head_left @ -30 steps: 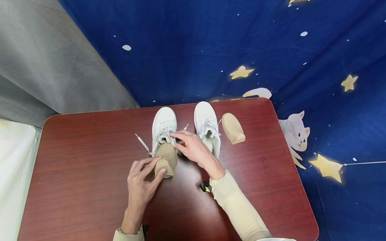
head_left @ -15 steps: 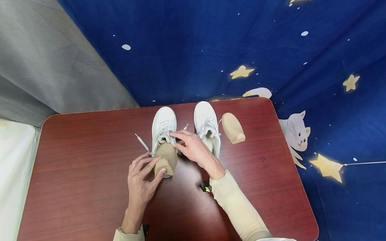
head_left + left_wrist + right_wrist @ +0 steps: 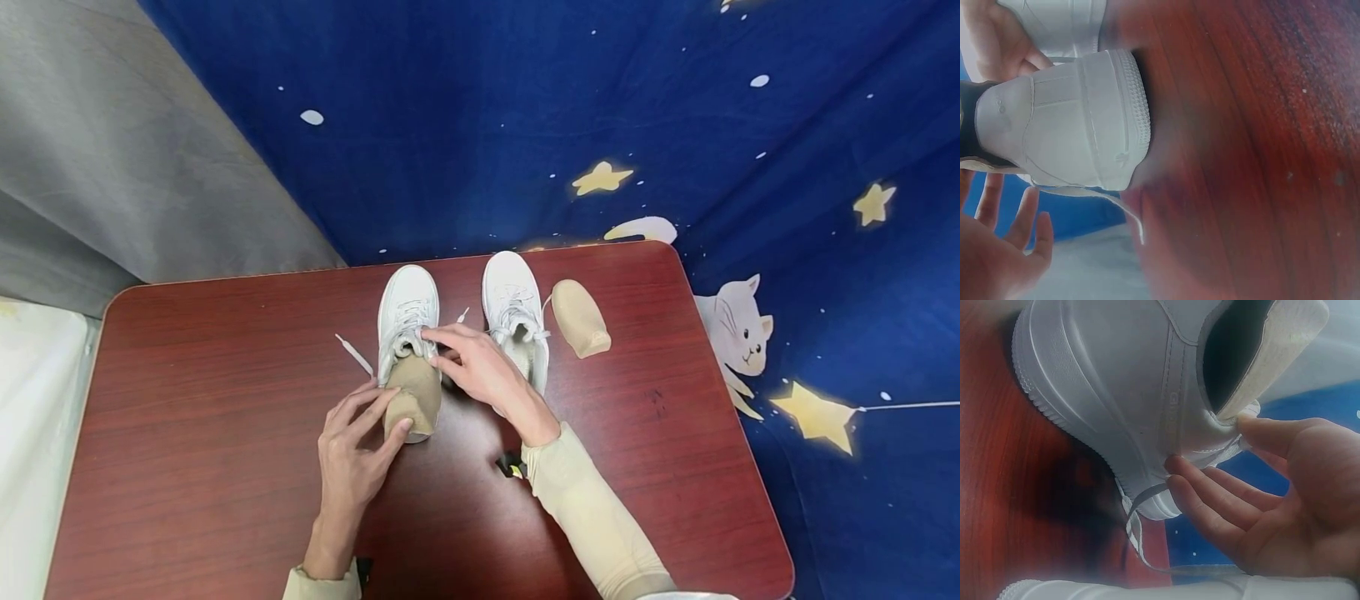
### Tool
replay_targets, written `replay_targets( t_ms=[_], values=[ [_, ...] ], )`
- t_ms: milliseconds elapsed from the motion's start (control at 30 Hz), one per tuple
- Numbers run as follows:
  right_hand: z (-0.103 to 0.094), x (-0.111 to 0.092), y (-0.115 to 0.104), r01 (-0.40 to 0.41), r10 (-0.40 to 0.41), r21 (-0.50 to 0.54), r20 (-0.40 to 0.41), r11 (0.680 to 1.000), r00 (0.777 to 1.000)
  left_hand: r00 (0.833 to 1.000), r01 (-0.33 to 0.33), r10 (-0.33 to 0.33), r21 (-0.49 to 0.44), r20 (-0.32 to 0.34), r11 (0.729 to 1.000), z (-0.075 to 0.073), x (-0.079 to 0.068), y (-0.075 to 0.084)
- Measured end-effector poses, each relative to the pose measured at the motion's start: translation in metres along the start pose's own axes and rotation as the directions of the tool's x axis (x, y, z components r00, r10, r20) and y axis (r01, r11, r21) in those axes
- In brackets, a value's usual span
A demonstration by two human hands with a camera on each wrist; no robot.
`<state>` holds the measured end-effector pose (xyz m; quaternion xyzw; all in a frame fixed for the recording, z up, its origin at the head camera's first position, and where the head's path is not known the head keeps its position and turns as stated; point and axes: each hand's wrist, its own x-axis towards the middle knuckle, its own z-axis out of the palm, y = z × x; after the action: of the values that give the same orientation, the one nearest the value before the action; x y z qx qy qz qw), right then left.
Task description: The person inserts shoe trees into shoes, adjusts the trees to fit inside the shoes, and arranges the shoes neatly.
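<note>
A white sneaker [image 3: 408, 300] stands on the table, toe pointing away, laces loose. A beige moulded shoe insert [image 3: 416, 396] sits partly in its opening and sticks up at the heel end. My left hand [image 3: 348, 458] pinches the insert's rear end between thumb and index finger; its other fingers extend along the shoe's left side. With my right hand [image 3: 483, 371] I grip the shoe's right collar near the tongue, thumb beside the insert [image 3: 1285, 356] in the right wrist view. The left wrist view shows the sneaker's heel [image 3: 1079, 119]. The insert's front end is hidden inside the shoe.
A second white sneaker [image 3: 510, 279] stands to the right, partly behind my right hand. Beyond it lies another beige insert [image 3: 579, 321] on the reddish-brown table [image 3: 225, 400]. A loose lace end [image 3: 354, 354] trails left. A blue curtain [image 3: 450, 125] hangs behind the table's far edge.
The outer fingers of my left hand have stretched slightly forward along the shoe's side. Both shoes, both inserts and my right hand look unmoved.
</note>
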<state>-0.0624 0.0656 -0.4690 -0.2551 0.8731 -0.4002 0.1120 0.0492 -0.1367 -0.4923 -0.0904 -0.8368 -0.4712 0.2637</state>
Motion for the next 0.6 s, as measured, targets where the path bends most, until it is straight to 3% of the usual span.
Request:
replay_targets(
  t_ms=[600],
  values=[
    [0.0014, 0.0006, 0.0013, 0.013, -0.013, -0.014, -0.006, 1.000, 1.000, 1.000, 0.010, -0.010, 0.014, -0.004, 1.000, -0.0003, 0.0013, -0.0021]
  ],
)
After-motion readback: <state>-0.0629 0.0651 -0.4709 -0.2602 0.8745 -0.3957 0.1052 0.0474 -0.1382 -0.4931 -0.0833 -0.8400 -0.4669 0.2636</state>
